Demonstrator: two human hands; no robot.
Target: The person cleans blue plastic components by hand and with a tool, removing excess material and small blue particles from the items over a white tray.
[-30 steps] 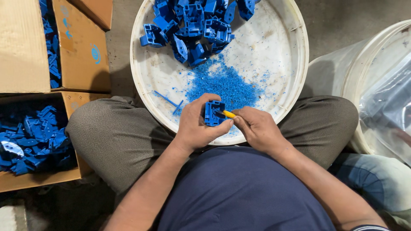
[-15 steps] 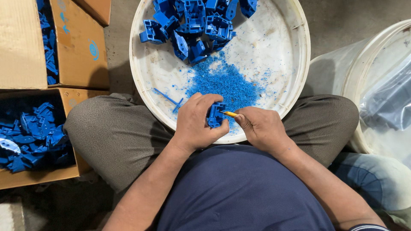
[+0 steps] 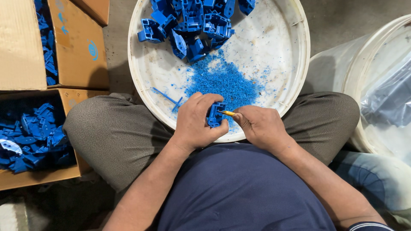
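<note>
Two hands over one white round tray (image 3: 291,64). Left hand (image 3: 195,124) gripped one small blue plastic part (image 3: 215,115), ribbed, blocky; right hand (image 3: 259,126) pinched yellow-handled tool (image 3: 228,113) against it. Two cardboard boxes (image 3: 72,47).

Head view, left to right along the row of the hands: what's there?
Cardboard box of blue parts → left hand → blue plastic part held in its fingers → yellow-handled tool → right hand → plastic-lined white bucket.
</note>
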